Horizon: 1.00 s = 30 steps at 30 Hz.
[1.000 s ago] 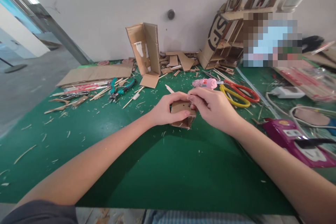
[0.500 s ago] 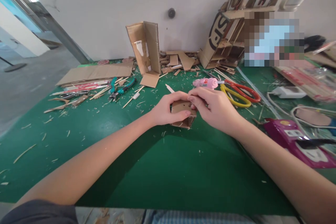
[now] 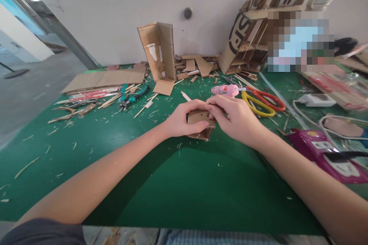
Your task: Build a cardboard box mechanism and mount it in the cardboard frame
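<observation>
A small cardboard box (image 3: 198, 118) with an open side toward me and small dark holes in its top rests on the green table (image 3: 184, 183). My left hand (image 3: 186, 118) is wrapped round its left and far sides, the thumb lying across the top. At the box's right top edge, my right hand (image 3: 234, 120) is closed in a pinch. Whatever sits between those fingertips is too small or too hidden to name. Just beyond my hands lie a pink cylindrical item (image 3: 225, 90) and a white pen-like stick (image 3: 186, 96).
Yellow-and-red-handled scissors (image 3: 261, 103) and a purple power strip (image 3: 319, 149) lie to the right. Teal-handled pliers (image 3: 132, 97) and thin sticks are at the left. Behind stand a folded cardboard piece (image 3: 161, 53) and a cardboard shelf (image 3: 241, 42). Wood shavings litter the table.
</observation>
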Tool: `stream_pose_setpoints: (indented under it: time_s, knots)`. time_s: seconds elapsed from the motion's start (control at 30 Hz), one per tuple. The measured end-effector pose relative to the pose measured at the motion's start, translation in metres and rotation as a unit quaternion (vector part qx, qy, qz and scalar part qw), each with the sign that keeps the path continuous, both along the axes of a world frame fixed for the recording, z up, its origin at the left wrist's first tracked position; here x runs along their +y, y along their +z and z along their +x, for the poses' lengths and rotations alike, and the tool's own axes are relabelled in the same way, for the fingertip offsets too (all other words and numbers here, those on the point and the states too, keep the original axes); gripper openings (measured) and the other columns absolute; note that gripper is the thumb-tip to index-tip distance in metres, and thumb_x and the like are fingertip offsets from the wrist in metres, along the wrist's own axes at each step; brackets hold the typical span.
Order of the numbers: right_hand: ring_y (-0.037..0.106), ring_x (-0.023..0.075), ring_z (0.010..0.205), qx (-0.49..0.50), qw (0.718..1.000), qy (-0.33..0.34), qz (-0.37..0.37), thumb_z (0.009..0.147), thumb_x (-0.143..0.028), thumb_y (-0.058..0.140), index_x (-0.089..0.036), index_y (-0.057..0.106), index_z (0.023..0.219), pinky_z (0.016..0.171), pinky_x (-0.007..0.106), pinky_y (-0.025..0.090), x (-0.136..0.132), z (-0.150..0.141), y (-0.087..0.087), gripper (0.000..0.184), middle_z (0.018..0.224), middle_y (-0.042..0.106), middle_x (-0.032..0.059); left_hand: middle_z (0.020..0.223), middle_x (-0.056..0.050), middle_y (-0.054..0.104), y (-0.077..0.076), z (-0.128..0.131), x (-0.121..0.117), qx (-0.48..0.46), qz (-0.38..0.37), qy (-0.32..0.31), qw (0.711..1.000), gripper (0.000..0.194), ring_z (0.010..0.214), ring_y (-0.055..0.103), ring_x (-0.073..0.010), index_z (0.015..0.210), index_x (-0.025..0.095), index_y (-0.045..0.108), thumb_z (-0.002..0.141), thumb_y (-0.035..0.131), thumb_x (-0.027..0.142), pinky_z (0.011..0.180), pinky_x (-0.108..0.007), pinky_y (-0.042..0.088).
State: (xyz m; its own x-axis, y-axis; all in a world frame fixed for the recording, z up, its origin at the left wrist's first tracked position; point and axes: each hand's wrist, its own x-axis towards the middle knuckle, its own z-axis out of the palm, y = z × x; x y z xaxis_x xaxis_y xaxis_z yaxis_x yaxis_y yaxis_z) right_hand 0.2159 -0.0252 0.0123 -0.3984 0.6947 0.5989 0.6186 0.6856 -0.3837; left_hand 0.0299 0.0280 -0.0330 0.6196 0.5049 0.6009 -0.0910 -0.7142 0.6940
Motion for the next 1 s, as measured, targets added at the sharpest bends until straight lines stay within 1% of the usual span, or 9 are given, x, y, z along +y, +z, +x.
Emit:
stream_pose_setpoints:
  time_s: [0.2,0.53,0.73,1.0]
  knots:
    - [0.060,0.0155,0.063,-0.005,1.000,-0.003,-0.012,0.095,-0.017,0.047,-0.020,0.061,0.085,0.063,0.029,0.044,0.0007,-0.0001,0.0005,0.017,0.072,0.068,0.0017,0.100,-0.006,0.068,0.0009,0.0004,-0.0011,0.007,0.000,0.008,1.000,0.031,0.087,0.066,-0.0175,0.102,0.020,0.063,0.078,0.073,0.036,0.080,-0.031,0.056]
    - [0.059,0.0140,0.062,0.000,1.000,0.010,0.013,0.094,-0.013,0.048,-0.018,0.060,0.084,0.064,0.028,0.044,0.0009,0.0009,-0.0019,0.016,0.071,0.066,0.0009,0.101,-0.007,0.068,0.0022,-0.0003,-0.0027,0.013,0.007,0.011,1.000,0.031,0.089,0.066,-0.0182,0.104,0.019,0.063,0.078,0.072,0.035,0.082,-0.032,0.055]
    - [0.059,0.0148,0.061,-0.008,1.000,0.005,0.001,0.093,-0.015,0.047,-0.020,0.060,0.084,0.060,0.028,0.044,0.0000,0.0005,-0.0001,0.017,0.070,0.066,0.0010,0.099,-0.006,0.068,0.0023,-0.0001,-0.0028,0.010,0.002,0.007,1.000,0.031,0.089,0.066,-0.0184,0.104,0.019,0.064,0.078,0.072,0.033,0.082,-0.032,0.055]
    - [0.059,0.0152,0.064,-0.015,1.000,0.009,0.004,0.094,-0.016,0.046,-0.020,0.058,0.081,0.062,0.030,0.044,0.0004,0.0023,-0.0028,0.018,0.075,0.068,0.0023,0.101,-0.007,0.069,0.0025,0.0000,-0.0041,0.015,0.007,0.010,1.000,0.032,0.090,0.067,-0.0192,0.103,0.019,0.064,0.077,0.072,0.036,0.083,-0.033,0.055]
